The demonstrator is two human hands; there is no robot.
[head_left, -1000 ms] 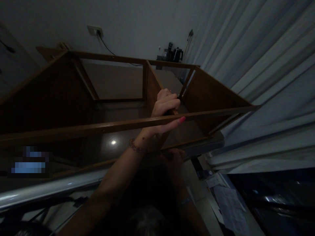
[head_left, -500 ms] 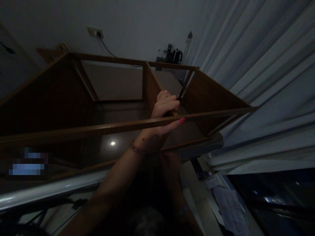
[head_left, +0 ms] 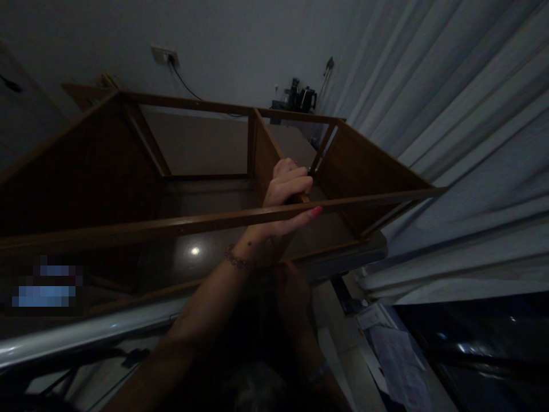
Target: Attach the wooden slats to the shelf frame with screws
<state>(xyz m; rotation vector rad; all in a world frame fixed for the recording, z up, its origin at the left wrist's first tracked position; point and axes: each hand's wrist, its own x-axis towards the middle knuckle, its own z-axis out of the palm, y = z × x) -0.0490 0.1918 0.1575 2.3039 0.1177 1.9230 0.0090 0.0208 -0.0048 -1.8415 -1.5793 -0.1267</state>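
Observation:
A brown wooden cabinet frame (head_left: pixel 206 222) with open bays lies in front of me. Inside it a wooden divider (head_left: pixel 268 150) runs from the back rail to the front. My left hand (head_left: pixel 286 189) is closed around the front end of the divider where it meets the front rail; the thumb, with a pink nail, lies below that rail. Lower down, my right hand (head_left: pixel 294 292) is at the bottom front rail, under the divider's end. Its fingers are drawn together in dim light, and what they hold is hidden.
A grey table (head_left: pixel 364 252) bears the frame. A silver tube (head_left: pixel 94 326) runs along the lower left. White curtains (head_left: pixel 454 189) hang at the right. Papers (head_left: pixel 398 366) lie at lower right. A black kettle (head_left: pixel 306 99) and a wall socket (head_left: pixel 163 55) are at the back.
My right hand has risen slightly toward the bottom front rail, and its fingers are drawn closer together. My left hand keeps its grip on the divider.

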